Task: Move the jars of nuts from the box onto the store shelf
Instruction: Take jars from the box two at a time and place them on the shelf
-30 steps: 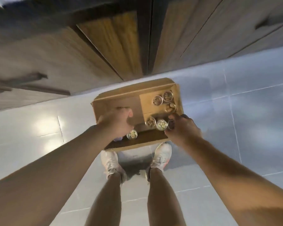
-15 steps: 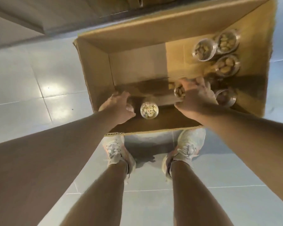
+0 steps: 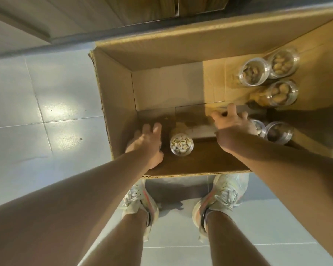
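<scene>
Left hand (image 3: 145,144) fingers spread and mostly straight, gripping nothing, reaching into the box (image 3: 115,104) just left of a pistachio jar (image 3: 181,144); whether they touch the jar can't be told. Right hand (image 3: 232,129) fingers splayed over the box floor, covering part of a jar (image 3: 259,127) beside another jar (image 3: 279,132); contact unclear. All jars stand upright on the box floor, long axis vertical, lids facing the camera, three more (image 3: 255,72) (image 3: 283,63) (image 3: 282,93) clustered in the far right corner; box sits on tile floor (image 3: 46,104) ahead of the person's sneakers (image 3: 222,196).
</scene>
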The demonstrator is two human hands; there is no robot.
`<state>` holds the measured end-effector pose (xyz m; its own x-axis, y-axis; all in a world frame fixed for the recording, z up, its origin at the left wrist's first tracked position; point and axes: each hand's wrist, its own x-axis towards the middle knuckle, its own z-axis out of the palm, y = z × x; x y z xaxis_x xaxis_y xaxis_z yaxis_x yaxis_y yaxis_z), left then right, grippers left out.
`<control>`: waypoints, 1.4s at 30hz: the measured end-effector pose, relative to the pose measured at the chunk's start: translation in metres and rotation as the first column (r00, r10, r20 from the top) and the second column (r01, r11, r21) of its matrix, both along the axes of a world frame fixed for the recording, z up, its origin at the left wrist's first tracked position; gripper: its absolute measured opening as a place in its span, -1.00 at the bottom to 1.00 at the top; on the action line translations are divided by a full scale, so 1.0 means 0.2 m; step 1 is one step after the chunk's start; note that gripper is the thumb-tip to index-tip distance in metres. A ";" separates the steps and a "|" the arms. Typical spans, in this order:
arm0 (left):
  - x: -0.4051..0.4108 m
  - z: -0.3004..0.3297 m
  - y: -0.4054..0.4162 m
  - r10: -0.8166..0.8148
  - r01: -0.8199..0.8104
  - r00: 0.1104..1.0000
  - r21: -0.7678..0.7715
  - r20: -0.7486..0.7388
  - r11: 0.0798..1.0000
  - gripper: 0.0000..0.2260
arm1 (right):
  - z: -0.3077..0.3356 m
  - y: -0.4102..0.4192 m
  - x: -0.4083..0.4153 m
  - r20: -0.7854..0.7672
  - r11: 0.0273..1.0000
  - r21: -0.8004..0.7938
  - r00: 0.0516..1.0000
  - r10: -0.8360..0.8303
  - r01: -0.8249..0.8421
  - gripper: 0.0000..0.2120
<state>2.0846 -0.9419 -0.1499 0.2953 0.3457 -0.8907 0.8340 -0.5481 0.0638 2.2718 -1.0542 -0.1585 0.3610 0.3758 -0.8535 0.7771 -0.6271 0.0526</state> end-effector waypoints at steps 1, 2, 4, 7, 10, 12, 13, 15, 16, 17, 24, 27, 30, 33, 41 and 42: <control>0.01 0.04 0.00 0.021 -0.022 0.999 0.025 0.026 0.999 -0.30 | 0.03 -0.01 0.00 -0.002 1.000 0.015 1.000 -0.027 0.027 -0.24; 0.02 0.08 0.00 0.032 -0.035 0.998 0.054 0.057 0.998 -0.31 | 0.07 -0.01 0.01 -0.008 0.998 0.035 0.998 -0.057 0.057 -0.27; 0.06 0.20 0.00 0.045 -0.058 0.989 0.095 0.142 0.994 -0.36 | 0.18 -0.04 0.05 -0.025 0.988 0.101 0.993 -0.117 0.119 -0.34; 0.13 0.41 0.02 0.066 -0.094 0.963 0.098 0.261 0.991 -0.42 | 0.42 -0.06 0.13 -0.056 0.953 0.235 0.981 -0.183 0.191 -0.43; 0.24 0.69 0.07 0.033 -0.069 0.943 0.097 0.331 0.993 -0.49 | 0.73 -0.09 0.24 -0.078 0.911 0.333 0.970 -0.232 0.245 -0.42; 0.33 0.88 0.12 -0.019 -0.023 0.931 0.110 0.365 0.994 -0.51 | 0.96 -0.11 0.31 -0.073 0.882 0.391 0.964 -0.255 0.263 -0.42; 0.37 0.98 0.13 -0.038 -0.007 0.926 0.117 0.376 0.993 -0.51 | 1.07 -0.11 0.34 -0.063 0.870 0.417 0.963 -0.263 0.265 -0.44; 0.47 1.20 0.17 -0.066 0.020 0.918 0.119 0.392 0.993 -0.49 | 1.31 -0.12 0.40 -0.045 0.852 0.452 0.960 -0.275 0.265 -0.47; 0.52 1.32 0.19 -0.078 0.036 0.913 0.113 0.400 0.993 -0.49 | 1.44 -0.11 0.43 -0.040 0.842 0.466 0.957 -0.287 0.272 -0.48; 0.57 1.43 0.20 -0.090 0.052 0.909 0.101 0.408 0.993 -0.47 | 1.57 -0.10 0.46 -0.042 0.832 0.471 0.949 -0.312 0.294 -0.49; 0.78 2.30 0.21 -0.174 0.145 0.843 0.097 0.509 0.985 -0.50 | 2.56 -0.16 0.48 -0.101 0.647 0.556 0.815 -0.571 0.522 -0.47; 0.79 2.73 0.20 -0.233 0.217 0.786 0.098 0.572 0.971 -0.47 | 2.99 -0.23 0.41 -0.056 0.600 0.602 0.777 -0.626 0.527 -0.42; 0.79 3.23 0.20 -0.384 0.383 0.675 0.145 0.630 0.912 -0.40 | 3.45 -0.34 0.33 0.016 0.574 0.648 0.745 -0.666 0.500 -0.39; 0.77 3.72 0.15 -0.432 0.430 0.566 0.196 0.702 0.881 -0.36 | 3.89 -0.46 0.20 0.079 0.520 0.714 0.683 -0.726 0.470 -0.40; 0.74 4.67 -0.10 -0.530 0.596 0.292 0.283 0.796 0.752 -0.34 | 4.61 -0.83 -0.12 0.098 0.311 0.839 0.438 -0.893 0.446 -0.38; 0.72 4.76 -0.15 -0.548 0.620 0.265 0.295 0.794 0.727 -0.35 | 4.66 -0.88 -0.15 0.093 0.290 0.848 0.415 -0.905 0.443 -0.38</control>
